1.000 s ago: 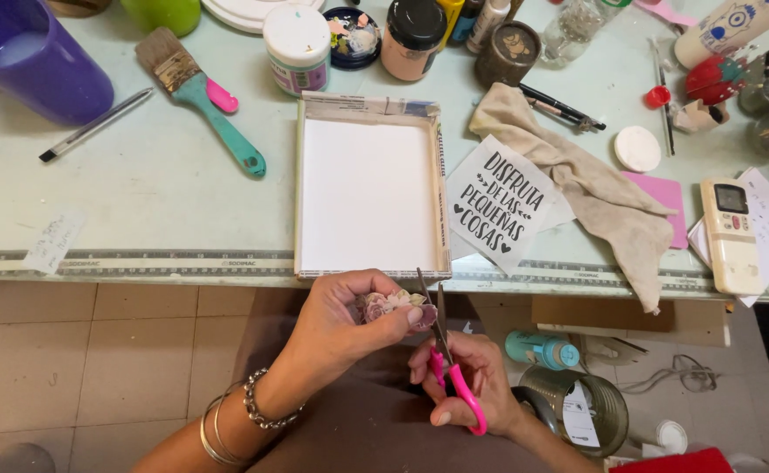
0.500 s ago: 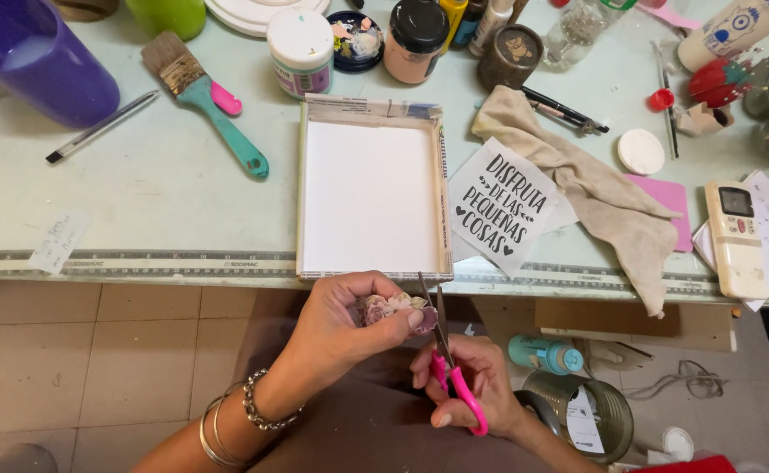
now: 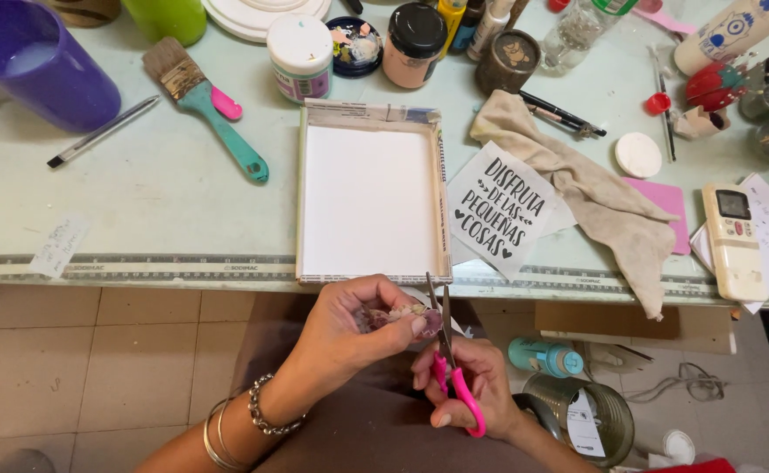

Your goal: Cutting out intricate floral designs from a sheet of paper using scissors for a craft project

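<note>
My left hand (image 3: pixel 349 328) pinches a small pale paper cut-out (image 3: pixel 399 315) with pinkish print, held just below the table's front edge. My right hand (image 3: pixel 476 385) grips pink-handled scissors (image 3: pixel 448 355), blades pointing up beside the cut-out and touching it. Both hands hover over my lap. Bracelets circle my left wrist. Directly beyond the hands, a white rectangular tray (image 3: pixel 369 203) with paper-covered walls lies on the pale green table (image 3: pixel 139 201).
A paper sheet with black lettering (image 3: pixel 500 210), a beige cloth (image 3: pixel 590 188), a white remote (image 3: pixel 735 241), a teal-handled brush (image 3: pixel 209 105), a purple cup (image 3: pixel 38 66), a pen (image 3: pixel 104 131) and several jars (image 3: pixel 301 44) crowd the table. A metal can (image 3: pixel 590 420) stands on the floor.
The hands stay in the same place; the scissors and cut-out shift only slightly as the cutting goes on.
</note>
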